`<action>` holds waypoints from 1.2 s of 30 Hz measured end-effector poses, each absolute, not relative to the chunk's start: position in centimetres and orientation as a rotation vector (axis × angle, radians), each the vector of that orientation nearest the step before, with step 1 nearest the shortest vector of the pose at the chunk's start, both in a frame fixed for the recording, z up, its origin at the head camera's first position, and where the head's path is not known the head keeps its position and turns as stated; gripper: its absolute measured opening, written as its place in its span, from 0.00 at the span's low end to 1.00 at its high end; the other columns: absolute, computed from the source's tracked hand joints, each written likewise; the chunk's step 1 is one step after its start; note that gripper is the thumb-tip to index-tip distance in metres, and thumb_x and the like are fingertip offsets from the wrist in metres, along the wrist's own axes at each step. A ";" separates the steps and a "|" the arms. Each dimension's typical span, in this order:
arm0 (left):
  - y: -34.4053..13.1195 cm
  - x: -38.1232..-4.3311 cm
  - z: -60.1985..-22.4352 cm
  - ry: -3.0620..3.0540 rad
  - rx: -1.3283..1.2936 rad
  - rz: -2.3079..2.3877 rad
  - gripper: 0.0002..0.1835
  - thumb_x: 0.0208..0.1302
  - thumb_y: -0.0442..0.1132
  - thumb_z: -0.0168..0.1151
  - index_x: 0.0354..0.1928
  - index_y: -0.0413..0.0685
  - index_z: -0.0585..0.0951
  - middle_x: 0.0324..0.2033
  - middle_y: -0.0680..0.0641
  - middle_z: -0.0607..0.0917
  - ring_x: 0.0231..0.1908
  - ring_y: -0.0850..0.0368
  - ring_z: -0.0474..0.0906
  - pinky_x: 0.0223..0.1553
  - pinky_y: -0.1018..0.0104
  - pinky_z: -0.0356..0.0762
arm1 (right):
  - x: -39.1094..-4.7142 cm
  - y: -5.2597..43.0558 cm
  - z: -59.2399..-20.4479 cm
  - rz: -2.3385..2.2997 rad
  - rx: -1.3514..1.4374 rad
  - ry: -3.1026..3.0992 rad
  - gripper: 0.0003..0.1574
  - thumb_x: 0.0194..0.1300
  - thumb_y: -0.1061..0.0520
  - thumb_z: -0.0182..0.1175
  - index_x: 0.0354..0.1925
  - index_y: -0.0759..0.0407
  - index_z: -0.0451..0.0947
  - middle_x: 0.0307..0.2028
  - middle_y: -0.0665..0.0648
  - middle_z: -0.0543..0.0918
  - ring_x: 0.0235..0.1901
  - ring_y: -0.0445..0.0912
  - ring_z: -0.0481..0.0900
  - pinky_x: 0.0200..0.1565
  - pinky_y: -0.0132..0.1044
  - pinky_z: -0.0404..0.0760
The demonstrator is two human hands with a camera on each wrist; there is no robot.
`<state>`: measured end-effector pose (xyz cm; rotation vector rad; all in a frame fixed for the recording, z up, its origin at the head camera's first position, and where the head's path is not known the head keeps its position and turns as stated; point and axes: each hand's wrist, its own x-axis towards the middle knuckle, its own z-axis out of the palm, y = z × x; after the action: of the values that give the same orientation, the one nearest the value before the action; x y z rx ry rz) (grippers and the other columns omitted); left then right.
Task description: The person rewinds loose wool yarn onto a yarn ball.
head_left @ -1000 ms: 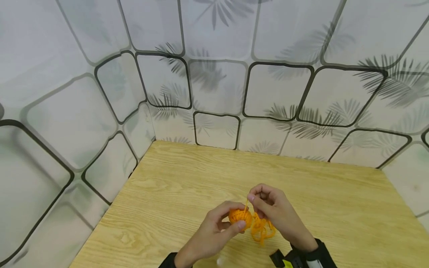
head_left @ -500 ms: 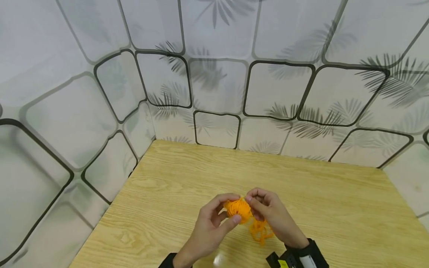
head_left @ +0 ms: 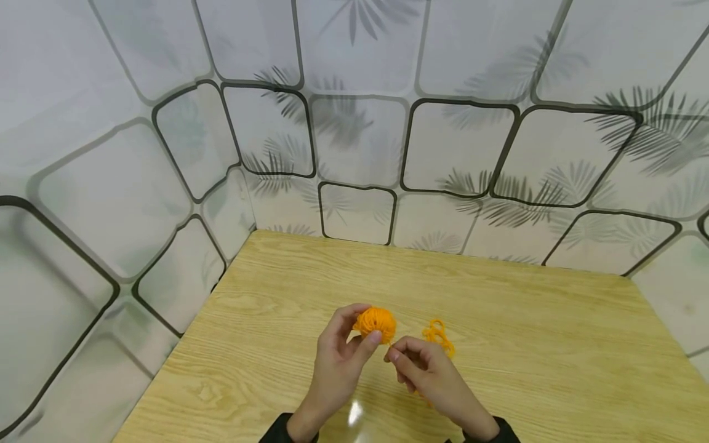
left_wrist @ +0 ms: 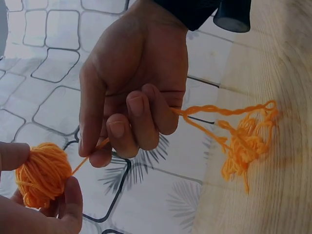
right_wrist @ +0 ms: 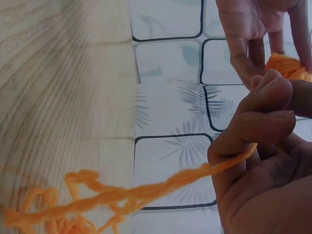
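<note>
The yarn ball (head_left: pixel 376 324) looked matt and fibrous, its surface ridged by the windings; the loose yarn (left_wrist: pixel 246 146) was twisted and slightly fuzzy. The table (head_left: pixel 277 283) showed smooth wood grain with a glossy highlight. The sleeve (head_left: pixel 501 432) seemed matt cloth.

A wood-grained table (head_left: pixel 310 264) has a wall (head_left: pixel 360 147) along its far edge, pale, with rounded black and grey outlines and grey leaf prints (head_left: pixel 520 200). A second, similarly outlined side wall (head_left: pixel 116 197) runs beside the left edge. Glare (head_left: pixel 355 413) shines toward the near edge.
</note>
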<state>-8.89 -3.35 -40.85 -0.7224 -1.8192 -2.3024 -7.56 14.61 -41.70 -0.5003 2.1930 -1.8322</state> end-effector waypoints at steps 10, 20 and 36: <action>-3.1 -8.9 -41.7 -1.927 -0.616 -2.207 0.19 0.63 0.37 0.57 0.56 0.46 0.70 0.52 0.42 0.69 0.46 0.44 0.73 0.38 0.55 0.78 | -6.4 13.7 -40.6 -1.679 -0.542 2.398 0.15 0.69 0.45 0.48 0.37 0.52 0.74 0.24 0.53 0.74 0.17 0.38 0.66 0.18 0.35 0.71; -3.6 -8.4 -42.3 -2.178 -0.809 -2.075 0.18 0.66 0.39 0.53 0.57 0.52 0.72 0.56 0.45 0.67 0.53 0.47 0.69 0.44 0.63 0.76 | -6.8 14.8 -38.2 -1.798 -0.453 2.481 0.12 0.68 0.49 0.51 0.38 0.55 0.76 0.25 0.58 0.73 0.17 0.43 0.66 0.19 0.37 0.72; -3.8 -7.1 -40.4 -1.937 -1.191 -2.377 0.18 0.62 0.29 0.54 0.55 0.42 0.71 0.54 0.39 0.72 0.49 0.51 0.74 0.41 0.54 0.77 | -8.8 15.7 -38.1 -2.067 -0.157 2.432 0.18 0.62 0.44 0.56 0.38 0.58 0.76 0.26 0.63 0.70 0.19 0.48 0.64 0.21 0.38 0.68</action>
<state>-7.13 -3.82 -40.43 -1.1909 -1.9367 -2.3773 -8.75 15.74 -38.10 -0.1571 2.4320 -2.0674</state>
